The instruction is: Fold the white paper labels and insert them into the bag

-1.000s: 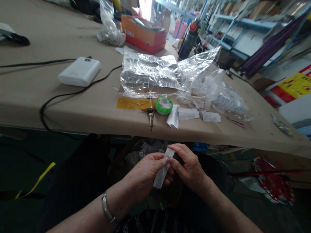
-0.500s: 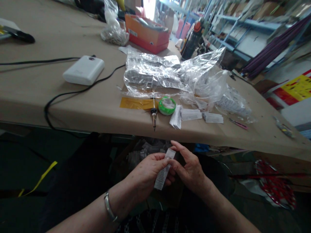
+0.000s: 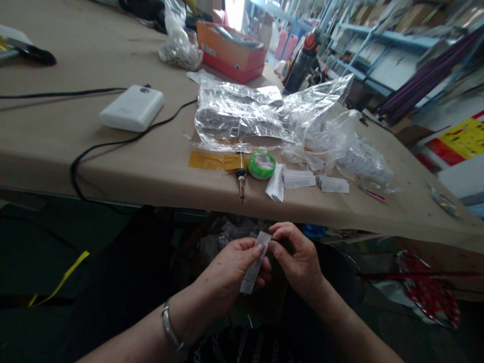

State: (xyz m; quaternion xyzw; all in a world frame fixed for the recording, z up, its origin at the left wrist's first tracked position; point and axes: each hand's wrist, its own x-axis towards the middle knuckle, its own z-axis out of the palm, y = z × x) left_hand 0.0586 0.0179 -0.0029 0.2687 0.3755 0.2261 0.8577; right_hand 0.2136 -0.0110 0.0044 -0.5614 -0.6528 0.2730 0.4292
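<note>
My left hand (image 3: 236,262) is closed on a narrow white printed strip (image 3: 251,275), its thumb pressing on the upper part. The strip slants below the table edge, and whether it is one layer or several I cannot tell. My right hand (image 3: 298,257) is at the strip's upper right edge with thumb and forefinger bent close together. Whatever is between those fingertips is too small to make out. Under the hands, a pile of translucent pieces (image 3: 223,234) lies in a dark container, partly hidden.
Along the table edge are a soldering iron (image 3: 241,184), a green-rimmed round tin (image 3: 261,165), small stacks of printed strips (image 3: 298,179) and pink tweezers (image 3: 372,194). Behind lie clear plastic bags (image 3: 242,113). A white power bank (image 3: 132,108) and a black cable (image 3: 93,147) are on the left.
My right hand has drawn slightly to the right, its forefinger and thumb curling closer together at the strip's edge. My left hand keeps hold of the strip. The view has shifted a little.
</note>
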